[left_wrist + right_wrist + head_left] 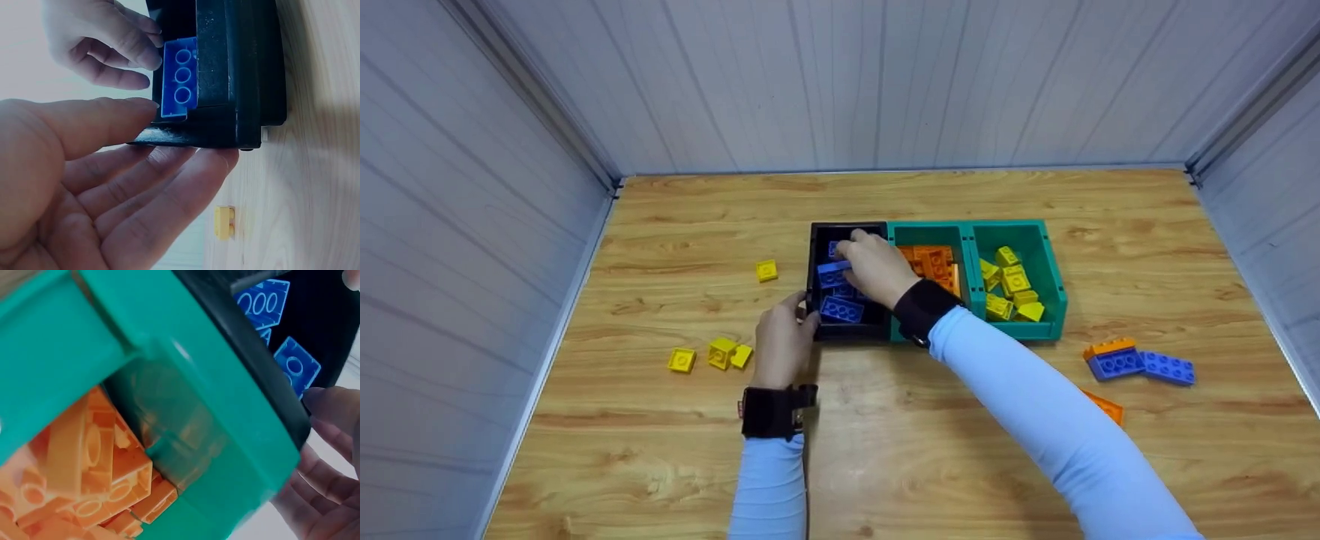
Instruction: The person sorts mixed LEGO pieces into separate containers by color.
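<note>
My left hand grips the black bin at its near left corner. In the left wrist view its thumb lies at the rim and its fingers are against the outer wall. Over the same bin, my right hand reaches in with loosely bent fingers beside a blue brick. Nothing shows between those fingers in the left wrist view. Another blue brick, hollow side up, lies near the bin's front. The right hand hides part of the bin's contents.
Joined to the black bin are two green bins, one with orange bricks, the other with yellow bricks. Several yellow bricks lie at the left. Toward the right are blue bricks and orange ones, one partly behind the right sleeve.
</note>
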Demonstrator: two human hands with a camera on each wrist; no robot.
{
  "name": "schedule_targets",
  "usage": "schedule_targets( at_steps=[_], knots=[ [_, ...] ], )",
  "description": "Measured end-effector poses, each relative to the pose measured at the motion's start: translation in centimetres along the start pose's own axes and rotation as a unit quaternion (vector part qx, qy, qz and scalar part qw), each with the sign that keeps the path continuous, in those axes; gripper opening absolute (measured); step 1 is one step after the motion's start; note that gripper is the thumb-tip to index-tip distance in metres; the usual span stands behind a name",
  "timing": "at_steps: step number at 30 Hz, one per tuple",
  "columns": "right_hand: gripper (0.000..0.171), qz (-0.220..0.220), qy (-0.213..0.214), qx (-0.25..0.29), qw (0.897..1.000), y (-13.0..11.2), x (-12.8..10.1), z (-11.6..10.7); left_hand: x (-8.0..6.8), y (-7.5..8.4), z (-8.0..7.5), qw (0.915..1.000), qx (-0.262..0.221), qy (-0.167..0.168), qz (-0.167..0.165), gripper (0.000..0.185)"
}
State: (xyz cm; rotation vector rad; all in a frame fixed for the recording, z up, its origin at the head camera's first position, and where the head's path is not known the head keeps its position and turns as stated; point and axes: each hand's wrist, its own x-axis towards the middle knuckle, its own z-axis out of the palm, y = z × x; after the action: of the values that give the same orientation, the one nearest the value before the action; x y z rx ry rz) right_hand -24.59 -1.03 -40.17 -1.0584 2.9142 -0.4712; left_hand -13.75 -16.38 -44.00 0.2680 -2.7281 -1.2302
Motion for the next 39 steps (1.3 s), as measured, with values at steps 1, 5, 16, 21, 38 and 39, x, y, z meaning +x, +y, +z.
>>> schedule_targets(
  at_steps=[1, 5, 16, 21, 38, 39],
  knots=[
    [0.026, 0.0, 0.002, 0.006, 1.0, 0.1, -0.1, -0.2, 0.0, 0.0, 0.0, 1.0, 0.0, -0.001, 0.001, 0.04],
    [0.025, 0.0, 0.027, 0.026, 0.999, 0.7, -0.9, -1.8, 0.0, 0.1, -0.1, 1.0, -0.001, -0.001, 0.006, 0.041],
    [0.025, 0.055, 0.081, 0.08, 0.992, 7.1, -9.3, -7.2, 0.0, -0.1, 0.1, 0.9998, -0.001, -0.018, 0.005, 0.042],
    [0.024, 0.091, 0.102, 0.074, 0.988, 11.9, -15.9, -8.1, 0.1, -0.1, -0.1, 0.9997, -0.005, -0.022, 0.005, 0.041],
    [0.045, 0.276, -0.006, 0.055, 0.96, 23.5, -34.1, -5.4, 0.1, -0.1, -0.2, 0.9997, 0.001, -0.022, 0.003, 0.041],
    [0.048, 0.275, -0.009, 0.059, 0.96, 23.6, -34.4, -5.2, 0.1, 0.0, -0.2, 0.9997, 0.001, -0.022, 0.005, 0.041]
  ],
)
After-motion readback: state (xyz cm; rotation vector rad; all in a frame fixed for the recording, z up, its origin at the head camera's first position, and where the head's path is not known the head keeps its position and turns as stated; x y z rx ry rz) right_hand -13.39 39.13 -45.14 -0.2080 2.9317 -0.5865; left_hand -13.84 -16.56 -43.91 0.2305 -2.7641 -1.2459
